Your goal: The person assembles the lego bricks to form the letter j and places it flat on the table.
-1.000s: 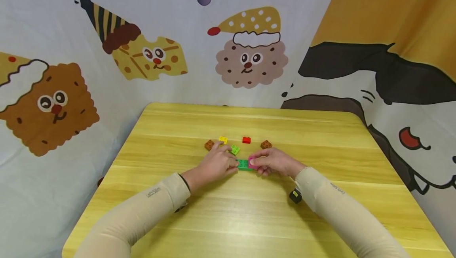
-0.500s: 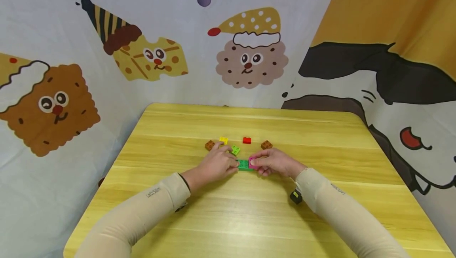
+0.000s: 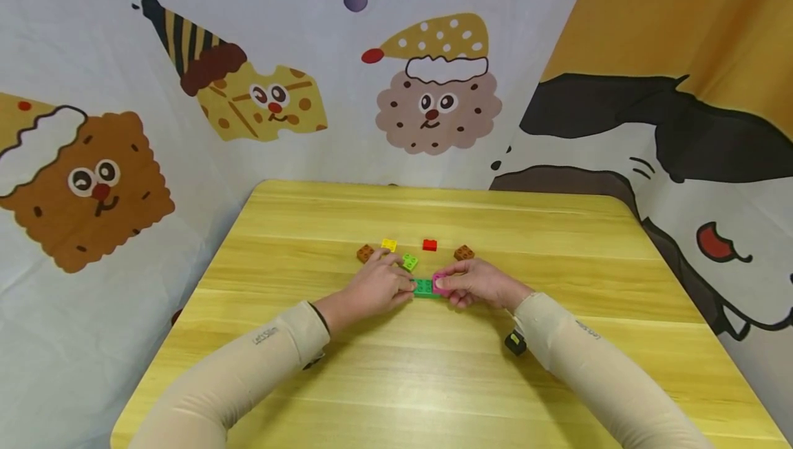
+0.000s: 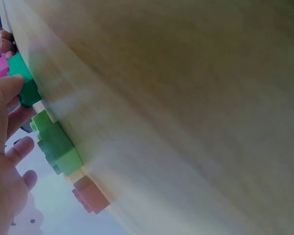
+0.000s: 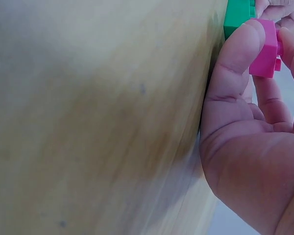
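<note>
A long green building brick (image 3: pixel 424 288) lies flat on the table between the hands. The left hand (image 3: pixel 376 285) pinches its left end, thumb on the near side in the left wrist view, where the green brick (image 4: pixel 25 84) shows from the side. At the other end, a pink brick (image 3: pixel 438 282) sits over the green one, and the right hand (image 3: pixel 480 285) pinches it between thumb and fingers. Studs of the pink brick (image 5: pixel 265 51) face the index finger in the right wrist view. Whether the two bricks are fully pressed together cannot be told.
Just beyond the hands lie a lime brick (image 3: pixel 409 262), a yellow brick (image 3: pixel 389 244), a red brick (image 3: pixel 430 245), and brown bricks at left (image 3: pixel 365 253) and right (image 3: pixel 464 253). A printed cloth (image 3: pixel 347 160) hangs behind the wooden table (image 3: pixel 434 380).
Both hands keep the same hold on the green and pink bricks. Only a very slight shift of the whole head view is visible.
</note>
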A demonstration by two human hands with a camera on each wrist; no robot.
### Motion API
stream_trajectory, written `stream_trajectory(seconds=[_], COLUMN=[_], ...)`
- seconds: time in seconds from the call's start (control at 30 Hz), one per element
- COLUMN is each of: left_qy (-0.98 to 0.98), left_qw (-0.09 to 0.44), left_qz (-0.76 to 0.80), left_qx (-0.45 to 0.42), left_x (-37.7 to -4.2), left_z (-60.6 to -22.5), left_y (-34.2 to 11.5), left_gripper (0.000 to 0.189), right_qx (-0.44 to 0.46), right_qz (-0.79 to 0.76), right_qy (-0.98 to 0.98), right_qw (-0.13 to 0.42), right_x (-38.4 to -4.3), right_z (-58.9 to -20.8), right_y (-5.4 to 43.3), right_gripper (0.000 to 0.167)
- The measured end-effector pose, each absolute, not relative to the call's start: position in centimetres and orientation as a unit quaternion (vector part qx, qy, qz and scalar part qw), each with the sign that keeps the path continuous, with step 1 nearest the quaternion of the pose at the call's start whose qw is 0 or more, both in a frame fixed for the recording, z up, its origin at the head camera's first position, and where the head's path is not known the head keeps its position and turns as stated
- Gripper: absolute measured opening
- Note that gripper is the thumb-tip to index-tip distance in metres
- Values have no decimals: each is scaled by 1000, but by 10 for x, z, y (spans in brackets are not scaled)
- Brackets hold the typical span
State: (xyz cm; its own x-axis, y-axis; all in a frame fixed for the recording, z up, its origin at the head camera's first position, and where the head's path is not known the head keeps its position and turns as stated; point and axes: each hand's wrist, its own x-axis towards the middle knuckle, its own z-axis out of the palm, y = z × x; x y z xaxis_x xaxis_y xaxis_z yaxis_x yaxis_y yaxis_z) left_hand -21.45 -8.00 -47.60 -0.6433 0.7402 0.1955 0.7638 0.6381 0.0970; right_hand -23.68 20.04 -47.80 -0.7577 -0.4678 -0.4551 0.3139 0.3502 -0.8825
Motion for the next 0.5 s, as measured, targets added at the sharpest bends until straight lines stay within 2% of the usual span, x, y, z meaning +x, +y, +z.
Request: stream_trajectory(seconds=[0.5], left_qy=[-891], left_qw=[34], left_qz=[-56], left_qx=[-449], left_x=[-219], left_z=[-471], left_y=[-95], left_gripper=[35], right_qx=[-58], right_qz=[-562], right_qy=[749], right_qw=[346], right_x=[-237], right_z=[-475], right_y=[201], right_gripper=[52])
